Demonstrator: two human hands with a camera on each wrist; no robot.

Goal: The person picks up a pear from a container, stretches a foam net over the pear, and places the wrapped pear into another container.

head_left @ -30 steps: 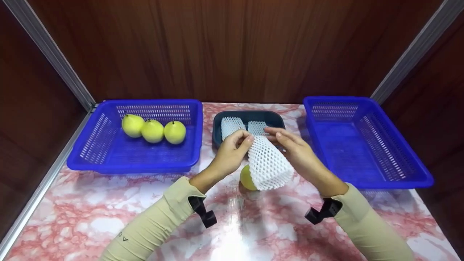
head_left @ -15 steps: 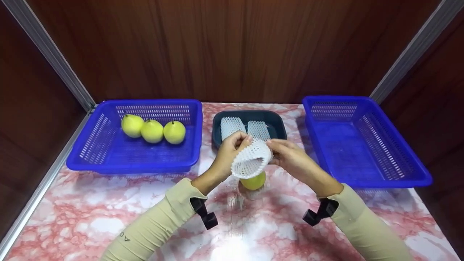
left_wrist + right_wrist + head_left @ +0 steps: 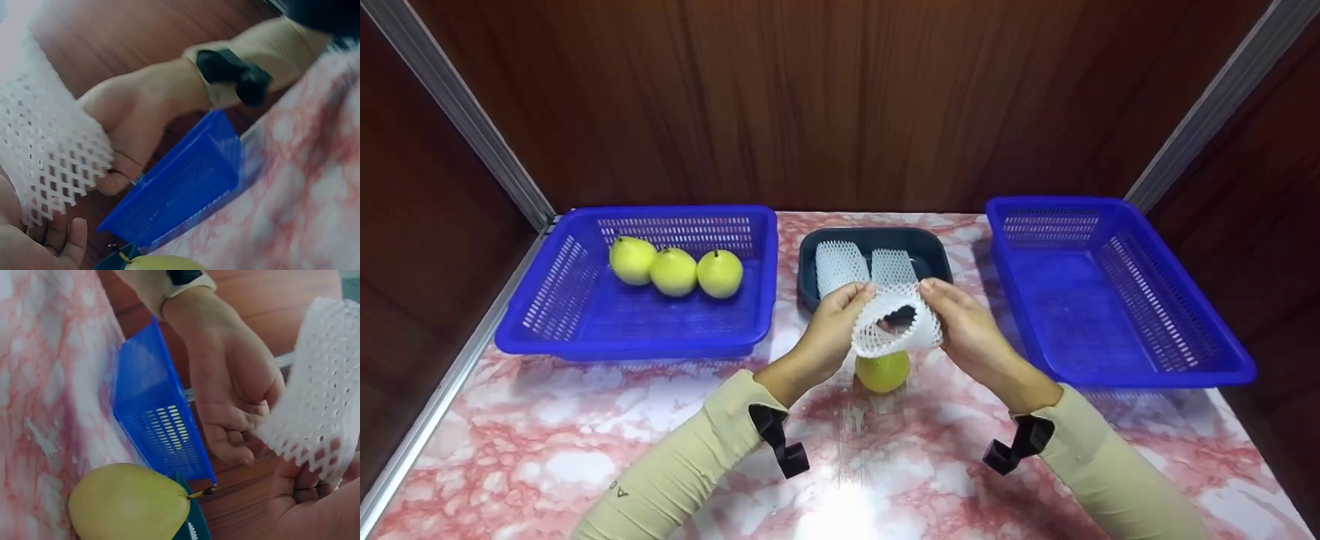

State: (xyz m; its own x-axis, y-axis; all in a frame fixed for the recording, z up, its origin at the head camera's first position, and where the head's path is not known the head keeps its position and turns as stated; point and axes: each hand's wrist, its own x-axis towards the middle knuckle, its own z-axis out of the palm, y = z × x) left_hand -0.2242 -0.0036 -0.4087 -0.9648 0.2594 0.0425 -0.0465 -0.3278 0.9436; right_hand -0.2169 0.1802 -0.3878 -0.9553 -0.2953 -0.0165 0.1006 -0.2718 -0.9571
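Both hands hold a white foam net sleeve between them. The left hand pinches the sleeve's far rim on one side, and the right hand pinches it on the other. The sleeve's mouth gapes toward the head camera. In the right wrist view some fingers reach in at the sleeve's lower rim. Below the sleeve a yellow-green pear stands on the marbled tabletop, its top hidden by the mesh in the head view. Its stem shows in the right wrist view, where the pear sits beneath the hands.
A dark tray behind the hands holds more foam net sleeves. At left, a blue basket contains three pears. Another blue basket stands at right. Wood-grain panels enclose the back and sides.
The sleeve has turned from hanging lengthwise to facing its opening toward the head camera, and now gapes. The right hand, earlier with fingers spread beside it, has come to grip its rim.
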